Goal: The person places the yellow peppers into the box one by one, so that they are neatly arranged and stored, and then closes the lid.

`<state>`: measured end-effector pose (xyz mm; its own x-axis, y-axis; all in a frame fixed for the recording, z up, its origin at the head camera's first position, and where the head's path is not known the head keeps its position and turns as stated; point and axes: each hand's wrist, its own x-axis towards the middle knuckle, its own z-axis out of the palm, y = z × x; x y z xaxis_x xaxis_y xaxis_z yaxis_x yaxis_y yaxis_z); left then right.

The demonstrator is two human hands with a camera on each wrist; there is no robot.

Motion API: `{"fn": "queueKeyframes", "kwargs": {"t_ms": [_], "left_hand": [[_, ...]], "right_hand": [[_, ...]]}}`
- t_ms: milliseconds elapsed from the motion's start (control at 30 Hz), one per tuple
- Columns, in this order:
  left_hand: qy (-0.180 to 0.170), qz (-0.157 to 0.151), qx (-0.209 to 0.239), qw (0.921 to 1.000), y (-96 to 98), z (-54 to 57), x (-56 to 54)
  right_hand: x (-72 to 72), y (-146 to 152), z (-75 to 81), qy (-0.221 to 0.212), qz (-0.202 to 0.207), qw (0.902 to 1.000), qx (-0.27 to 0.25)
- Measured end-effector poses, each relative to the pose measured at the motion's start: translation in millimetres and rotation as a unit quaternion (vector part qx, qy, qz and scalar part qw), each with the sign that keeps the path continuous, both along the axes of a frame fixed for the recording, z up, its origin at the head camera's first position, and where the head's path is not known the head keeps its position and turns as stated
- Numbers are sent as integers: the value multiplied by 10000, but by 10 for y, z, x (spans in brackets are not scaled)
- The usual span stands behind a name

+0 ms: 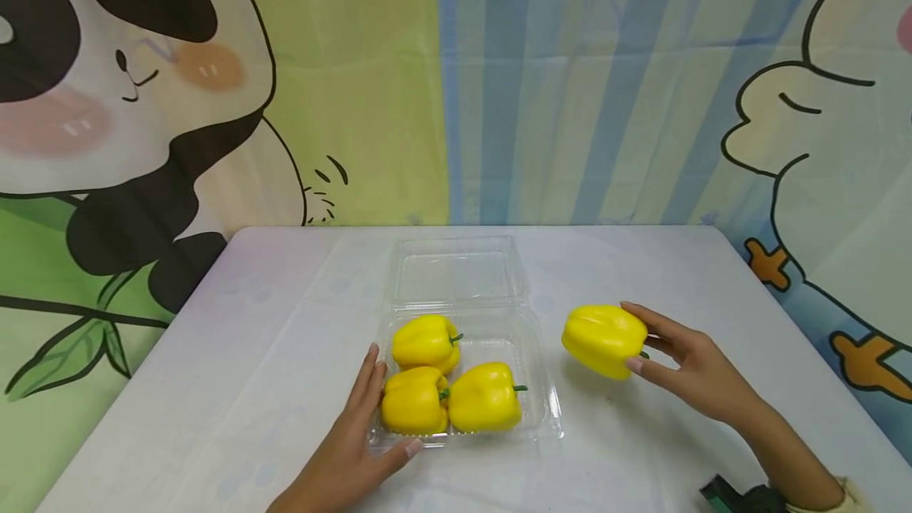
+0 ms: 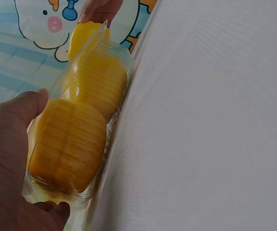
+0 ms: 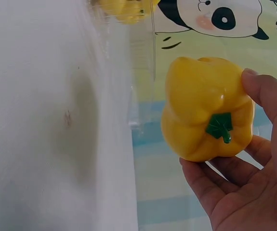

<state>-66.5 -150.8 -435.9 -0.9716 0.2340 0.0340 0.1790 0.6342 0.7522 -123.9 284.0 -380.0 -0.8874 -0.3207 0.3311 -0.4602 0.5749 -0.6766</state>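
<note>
My right hand (image 1: 694,362) holds a yellow bell pepper (image 1: 604,340) above the table, right of a clear plastic container (image 1: 537,386). In the right wrist view, thumb and fingers grip this pepper (image 3: 208,108) around its sides, its green stem facing the camera. The container lies with its lid (image 1: 458,271) folded back. In its left and middle part sit three more yellow peppers: one at the back (image 1: 425,343), one front left (image 1: 413,402) and one front middle (image 1: 484,398). My left hand (image 1: 349,438) rests against the container's front left corner, fingers straight along its left side.
A white cloth covers the table (image 1: 214,386). Behind it hangs a printed curtain (image 1: 370,85) with a panda and stripes. A dark band (image 1: 744,495) sits at my right wrist.
</note>
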Motion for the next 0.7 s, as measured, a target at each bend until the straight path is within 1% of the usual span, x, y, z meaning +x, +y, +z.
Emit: {"fn": "queueKeyframes", "kwargs": {"t_ms": [167, 333, 567, 700], "left_hand": [[-79, -2, 18, 10000, -2, 7, 3], [-215, -8, 50, 9998, 5, 18, 5], [-164, -9, 51, 9999, 4, 20, 9], [-157, 3, 54, 9999, 3, 17, 8]], "right_hand": [[-88, -81, -19, 9, 112, 9999, -62], [-136, -121, -2, -4, 212, 9997, -122], [-188, -174, 54, 86, 473, 9986, -232], [-227, -223, 77, 103, 516, 9984, -217]]}}
